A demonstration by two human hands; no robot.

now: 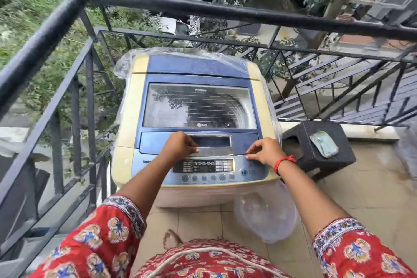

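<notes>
A top-loading washing machine (135, 101), cream with a blue top, stands in front of me on a tiled balcony. Its lid (198, 106) with a glass window lies flat and closed. My left hand (179, 145) has its fingers curled into the left end of the lid's recessed handle (214, 142). My right hand (265, 151) sits at the right of the lid's front edge, its curled fingertips on the seam above the control panel (203, 166). A clear plastic cover (123, 65) is bunched around the machine's back and sides.
A black metal railing (203, 10) encloses the balcony on the left and behind the machine. A dark wicker stool (316, 160) with a bluish cloth (323, 143) stands to the right. A clear plastic tub (266, 216) lies on the floor tiles by the machine's front right corner.
</notes>
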